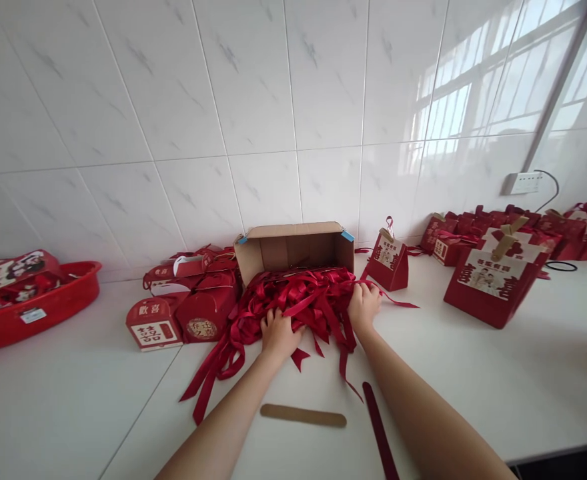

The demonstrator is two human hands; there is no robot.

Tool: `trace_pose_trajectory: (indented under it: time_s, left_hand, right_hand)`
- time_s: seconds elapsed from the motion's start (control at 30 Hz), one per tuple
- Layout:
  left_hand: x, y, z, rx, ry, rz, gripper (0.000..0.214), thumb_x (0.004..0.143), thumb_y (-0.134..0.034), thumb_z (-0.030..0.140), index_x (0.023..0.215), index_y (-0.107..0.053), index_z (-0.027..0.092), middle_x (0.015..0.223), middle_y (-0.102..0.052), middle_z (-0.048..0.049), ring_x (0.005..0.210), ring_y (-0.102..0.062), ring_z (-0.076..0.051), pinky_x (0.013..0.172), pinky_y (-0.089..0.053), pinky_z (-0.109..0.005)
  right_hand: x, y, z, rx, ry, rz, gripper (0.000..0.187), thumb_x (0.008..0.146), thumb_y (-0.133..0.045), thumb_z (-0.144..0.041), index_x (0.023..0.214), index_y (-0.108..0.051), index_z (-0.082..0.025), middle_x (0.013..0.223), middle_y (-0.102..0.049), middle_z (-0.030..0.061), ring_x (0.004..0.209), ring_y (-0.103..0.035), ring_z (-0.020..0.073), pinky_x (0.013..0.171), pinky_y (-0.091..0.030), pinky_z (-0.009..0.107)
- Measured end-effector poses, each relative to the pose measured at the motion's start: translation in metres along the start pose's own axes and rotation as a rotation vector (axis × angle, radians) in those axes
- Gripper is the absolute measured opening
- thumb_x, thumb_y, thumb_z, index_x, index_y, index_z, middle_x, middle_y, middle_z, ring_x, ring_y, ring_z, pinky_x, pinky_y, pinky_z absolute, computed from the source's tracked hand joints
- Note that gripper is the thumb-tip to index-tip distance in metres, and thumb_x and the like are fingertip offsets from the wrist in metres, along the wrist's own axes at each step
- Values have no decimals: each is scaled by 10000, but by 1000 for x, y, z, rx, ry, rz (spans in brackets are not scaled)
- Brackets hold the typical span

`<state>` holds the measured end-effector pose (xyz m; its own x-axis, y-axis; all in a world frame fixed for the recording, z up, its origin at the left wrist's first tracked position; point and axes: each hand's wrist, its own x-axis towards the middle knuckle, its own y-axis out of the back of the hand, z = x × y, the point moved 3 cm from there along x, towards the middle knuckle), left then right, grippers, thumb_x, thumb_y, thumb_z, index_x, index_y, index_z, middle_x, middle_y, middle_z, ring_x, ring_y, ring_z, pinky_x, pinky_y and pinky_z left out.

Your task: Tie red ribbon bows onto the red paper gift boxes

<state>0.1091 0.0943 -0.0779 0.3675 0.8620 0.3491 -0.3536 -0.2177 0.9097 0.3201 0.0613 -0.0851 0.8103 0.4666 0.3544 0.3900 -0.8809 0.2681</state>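
Observation:
A heap of dark red satin ribbons [298,300] spills out of a cardboard box [293,248] lying on its side against the tiled wall. My left hand [277,333] rests on the front of the heap with its fingers curled into the ribbons. At the heap's right edge my right hand [362,305] has its fingers closed on ribbon strands. A flat tan wooden stick [303,416] lies on the white counter between my forearms. Beside it, near my right forearm, lies a single red strip [379,432].
Red gift boxes [183,303] stand left of the carton, and more red gift boxes [491,277] fill the right side. One small red box [388,261] stands by my right hand. A red plastic basket [33,310] sits far left. A wall socket [522,183] with cable is mounted at right.

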Motion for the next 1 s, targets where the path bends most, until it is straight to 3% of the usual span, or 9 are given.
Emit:
trace_pose_trajectory:
  time_s: [0.13, 0.23, 0.4, 0.47, 0.57, 0.67, 0.8, 1.0]
  left_hand:
    - [-3, 11, -9, -19, 34, 75, 490, 668, -602, 238, 1150, -529, 183, 1249, -512, -184, 1257, -330, -410, 981, -263, -579]
    - [-8, 23, -11, -53, -4, 126, 534, 639, -606, 239, 1154, -477, 190, 1300, -454, -170, 1317, -255, -372, 1031, -222, -547]
    - [-29, 53, 17, -235, -355, 294, 456, 663, -562, 270, 1097, -462, 169, 1406, -322, -173, 1344, -231, -347, 1061, -218, -508]
    - [-44, 56, 40, -293, -546, 205, 349, 714, -541, 307, 1043, -515, 195, 1307, -456, -140, 1257, -367, -322, 1042, -262, -475]
    - [-76, 43, 78, -323, -982, -135, 196, 788, -527, 348, 916, -594, 215, 1009, -626, -66, 951, -561, -216, 914, -389, -357]
    - [-100, 27, 98, -297, -1205, -198, 396, 745, -610, 505, 1000, -603, 202, 1047, -613, -82, 975, -552, -222, 876, -412, -331]
    - [-96, 13, 95, -204, -1128, -185, 458, 771, -576, 565, 1029, -602, 187, 1034, -613, -94, 998, -541, -248, 885, -404, -363]
    - [-58, 13, 67, -190, -891, -268, 344, 816, -559, 517, 912, -633, 195, 963, -633, -63, 903, -575, -217, 860, -424, -337]
  right_hand:
    - [-18, 2, -22, -63, 177, -77, 334, 836, -307, -310, 954, -599, -199, 1339, -406, 145, 1221, -307, 348, 959, -236, 531]
    - [-26, 1, -30, -97, 276, -172, 314, 838, -307, -297, 937, -592, -208, 1246, -495, 120, 1151, -381, 307, 956, -256, 489]
    - [-30, -3, -28, -115, 316, -280, 380, 878, -259, -342, 913, -617, -219, 984, -606, 80, 992, -470, 268, 888, -311, 443]
    - [-30, -5, -26, -111, 321, -300, 419, 894, -244, -374, 929, -632, -220, 983, -615, 77, 968, -481, 263, 871, -322, 433]
    - [-29, -8, -23, -102, 333, -315, 456, 910, -240, -415, 958, -648, -218, 989, -627, 77, 953, -498, 257, 864, -331, 420]
    - [-25, -10, -20, -99, 347, -325, 469, 916, -247, -436, 958, -659, -215, 956, -637, 69, 948, -518, 246, 849, -353, 391]
    - [-20, -13, -15, -117, 363, -352, 458, 913, -286, -453, 951, -673, -212, 919, -643, 64, 914, -541, 226, 813, -381, 349]
    - [-22, -17, -12, -173, 374, -376, 454, 912, -310, -477, 972, -676, -217, 913, -642, 72, 908, -550, 231, 800, -395, 351]
